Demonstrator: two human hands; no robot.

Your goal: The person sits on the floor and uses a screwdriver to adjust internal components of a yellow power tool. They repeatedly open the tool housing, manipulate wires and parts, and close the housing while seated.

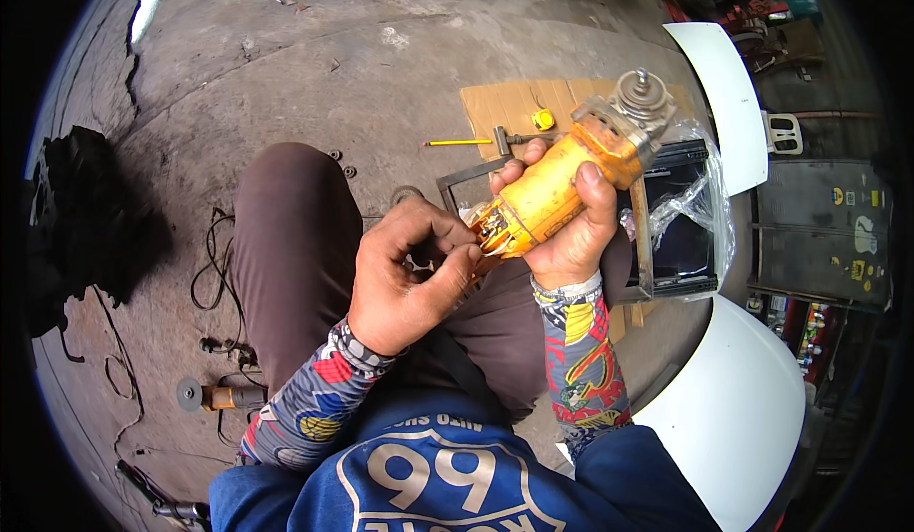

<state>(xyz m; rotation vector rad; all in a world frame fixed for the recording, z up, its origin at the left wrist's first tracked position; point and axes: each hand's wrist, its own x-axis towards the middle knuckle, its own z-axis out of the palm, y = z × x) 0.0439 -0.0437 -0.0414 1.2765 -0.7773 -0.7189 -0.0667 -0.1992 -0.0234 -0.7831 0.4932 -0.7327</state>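
My right hand grips the yellow body of an angle grinder, held up over my lap with its bare metal spindle head pointing up and to the right. The rear end of the grinder is open, with copper-coloured parts showing. My left hand pinches at that open rear end with thumb and fingertips, touching small parts or wires there. Both forearms wear patterned sleeves.
A second grinder with a disc lies on the concrete floor at lower left, among black cables. A cardboard sheet holds a yellow pencil and a hammer. A metal frame, a plastic-wrapped black box and white car panels lie right.
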